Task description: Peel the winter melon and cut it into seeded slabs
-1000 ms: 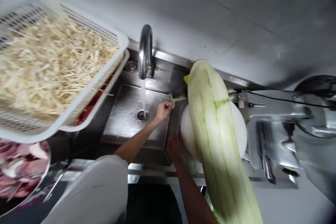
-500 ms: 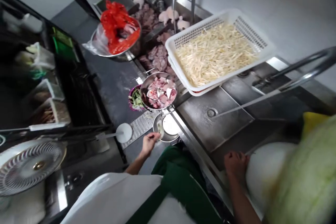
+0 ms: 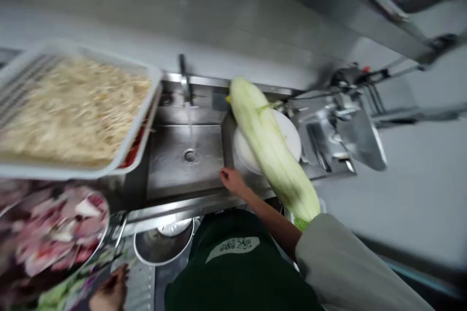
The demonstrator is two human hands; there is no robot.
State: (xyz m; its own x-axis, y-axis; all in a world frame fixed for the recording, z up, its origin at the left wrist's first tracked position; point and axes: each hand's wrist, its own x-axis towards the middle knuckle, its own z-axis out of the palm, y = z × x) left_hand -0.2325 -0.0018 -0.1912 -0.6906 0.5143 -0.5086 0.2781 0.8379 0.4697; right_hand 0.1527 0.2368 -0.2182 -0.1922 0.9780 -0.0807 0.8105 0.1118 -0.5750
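My right hand (image 3: 231, 181) is at the front edge of the steel sink (image 3: 171, 155), fingers curled in; whatever they hold, if anything, is hidden. Right of it, a long pale green gourd (image 3: 272, 150) lies across a round white board (image 3: 290, 131). At the lower left is my left hand (image 3: 111, 289), dark and smeared by motion, so its fingers cannot be read. It is close to green and purple vegetable scraps (image 3: 60, 294) and below a pan of cut raw meat (image 3: 62, 228). A steel bowl (image 3: 160, 248) with something white in it stands to its right.
A white basket (image 3: 133, 148) of bean sprouts stands left of the sink. Water runs from a tap (image 3: 185, 77) towards the drain. A cleaver-like blade (image 3: 365, 131) and other metal tools are at the right end of the counter. A steel shelf (image 3: 350, 14) crosses the upper right.
The view has swung right, bringing the gourd and sink to the middle. My left hand, which held a small pale piece over the steel bowl, now appears left of that bowl.
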